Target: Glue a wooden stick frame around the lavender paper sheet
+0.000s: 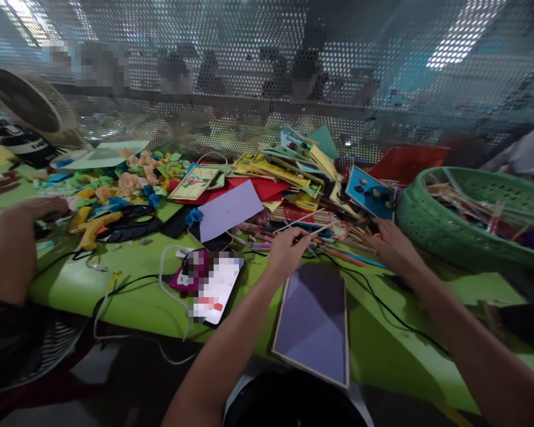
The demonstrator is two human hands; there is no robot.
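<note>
My left hand (285, 251) is closed on thin wooden sticks (322, 229), whose ends stick out past the fingers to the right. Just below it lies a purple card (312, 323), edged with narrow pale strips, at the front of the green table. To the right, my right hand (395, 244) reaches into the pile of sticks and pencils (338, 242). Its fingers are bent near a blue decorated card (370, 193); whether they grip anything is unclear.
A green basket (427, 219) of sticks stands right. Left are a phone (218, 290), a yellow glue gun (91, 228), crumpled paper pieces (133, 181) and a fan (31, 104). Another person's arm (11, 249) rests there. Black cable (374, 290) crosses the table before a perforated metal screen (249, 59).
</note>
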